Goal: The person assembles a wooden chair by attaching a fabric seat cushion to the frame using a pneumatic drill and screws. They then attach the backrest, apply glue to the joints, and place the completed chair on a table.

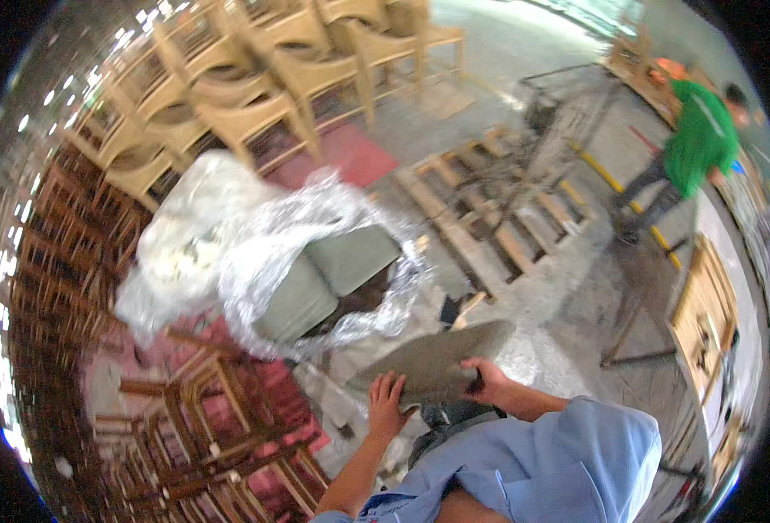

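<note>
A flat grey-green pad (433, 359), which looks like a chair seat cushion, is held tilted in front of my body. My left hand (388, 406) grips its near left edge, fingers over the top surface. Around the near right edge my right hand (487, 381) is closed, thumb side partly hidden. Just beyond, a large clear plastic bag (258, 228) stands open, its rim crumpled outward. Inside the bag lie similar grey-green pads (352, 260), side by side.
Wooden chair frames (250, 113) stand in rows at the back; dark brown frames (215, 410) are stacked at left. A wooden pallet (481, 218) lies beyond the bag. A person in a green shirt (701, 139) stands at a bench on the right.
</note>
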